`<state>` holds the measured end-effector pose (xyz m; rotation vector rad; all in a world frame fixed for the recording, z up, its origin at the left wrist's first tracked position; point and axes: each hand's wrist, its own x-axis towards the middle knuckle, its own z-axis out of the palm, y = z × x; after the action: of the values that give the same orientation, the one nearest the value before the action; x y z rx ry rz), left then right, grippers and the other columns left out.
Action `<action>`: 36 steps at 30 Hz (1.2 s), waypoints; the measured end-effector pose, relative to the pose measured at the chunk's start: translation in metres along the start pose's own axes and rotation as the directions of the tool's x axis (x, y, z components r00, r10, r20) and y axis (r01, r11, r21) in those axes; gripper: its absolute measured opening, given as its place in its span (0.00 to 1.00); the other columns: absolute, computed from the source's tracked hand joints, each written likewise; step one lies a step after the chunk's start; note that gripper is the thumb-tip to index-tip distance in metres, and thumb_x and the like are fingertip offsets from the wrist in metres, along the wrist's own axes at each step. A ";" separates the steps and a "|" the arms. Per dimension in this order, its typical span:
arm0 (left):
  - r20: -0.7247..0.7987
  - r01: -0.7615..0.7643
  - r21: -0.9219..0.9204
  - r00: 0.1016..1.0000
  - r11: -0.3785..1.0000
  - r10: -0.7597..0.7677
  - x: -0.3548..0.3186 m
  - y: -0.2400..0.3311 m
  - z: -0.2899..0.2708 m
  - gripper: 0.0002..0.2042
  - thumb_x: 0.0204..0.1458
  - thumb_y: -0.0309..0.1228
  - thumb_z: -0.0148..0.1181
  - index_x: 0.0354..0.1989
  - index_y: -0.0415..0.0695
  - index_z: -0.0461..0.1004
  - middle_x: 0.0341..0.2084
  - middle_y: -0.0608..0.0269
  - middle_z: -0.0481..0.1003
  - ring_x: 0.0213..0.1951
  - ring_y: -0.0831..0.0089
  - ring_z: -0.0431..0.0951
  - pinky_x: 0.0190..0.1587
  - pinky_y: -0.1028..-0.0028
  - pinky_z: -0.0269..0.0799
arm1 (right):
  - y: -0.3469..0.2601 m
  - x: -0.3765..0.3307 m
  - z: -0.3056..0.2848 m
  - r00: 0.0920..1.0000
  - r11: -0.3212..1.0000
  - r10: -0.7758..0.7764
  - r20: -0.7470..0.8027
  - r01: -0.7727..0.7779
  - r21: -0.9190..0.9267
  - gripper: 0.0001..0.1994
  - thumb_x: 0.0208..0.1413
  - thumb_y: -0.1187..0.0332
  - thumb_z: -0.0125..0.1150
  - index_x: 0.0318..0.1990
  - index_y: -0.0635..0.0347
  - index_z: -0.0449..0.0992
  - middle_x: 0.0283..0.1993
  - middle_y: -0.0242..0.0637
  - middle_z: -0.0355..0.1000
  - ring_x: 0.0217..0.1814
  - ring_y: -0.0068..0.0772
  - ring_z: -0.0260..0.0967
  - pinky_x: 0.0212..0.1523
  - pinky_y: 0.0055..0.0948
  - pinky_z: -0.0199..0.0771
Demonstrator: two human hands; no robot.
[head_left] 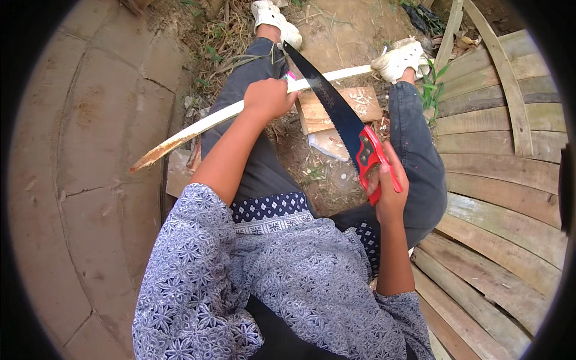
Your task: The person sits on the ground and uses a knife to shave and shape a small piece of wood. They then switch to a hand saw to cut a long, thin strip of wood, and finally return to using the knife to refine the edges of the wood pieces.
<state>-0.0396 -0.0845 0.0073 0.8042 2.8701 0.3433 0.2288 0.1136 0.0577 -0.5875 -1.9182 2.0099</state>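
My left hand point(267, 99) is closed around a long pale strip of wood point(210, 122). The strip slants from a rough, brownish end at the left, over my left leg, up to my right shoe. In my right hand point(393, 186) is a pruning saw point(336, 108) with a curved black toothed blade and a red handle. Its blade points up and left, passing above the strip, with the tip near my left shoe; whether blade and strip touch I cannot tell. Beneath them lies a wooden block point(339, 108) scattered with shavings.
Brown paving slabs point(96, 132) cover the left side. At the right are rows of wooden planks point(486, 174), with a loose slat point(507, 84) lying across them. My white shoes point(399, 60) rest on bare soil point(339, 36) with dry grass and wood chips.
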 end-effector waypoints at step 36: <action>0.023 0.038 0.095 0.999 0.995 -0.041 0.005 0.003 -0.010 0.24 0.60 0.54 0.53 0.36 0.43 0.82 0.31 0.46 0.82 0.37 0.47 0.83 0.42 0.52 0.78 | 0.019 -0.063 -0.039 1.000 0.955 -0.008 0.029 0.017 -0.295 0.23 0.62 0.67 0.65 0.61 0.69 0.73 0.50 0.44 0.79 0.50 0.27 0.76 0.54 0.26 0.72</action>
<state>-0.0443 -0.0809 0.0170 0.7602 2.8934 0.1931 0.3039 0.1155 0.0431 -0.6185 -2.2524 1.7427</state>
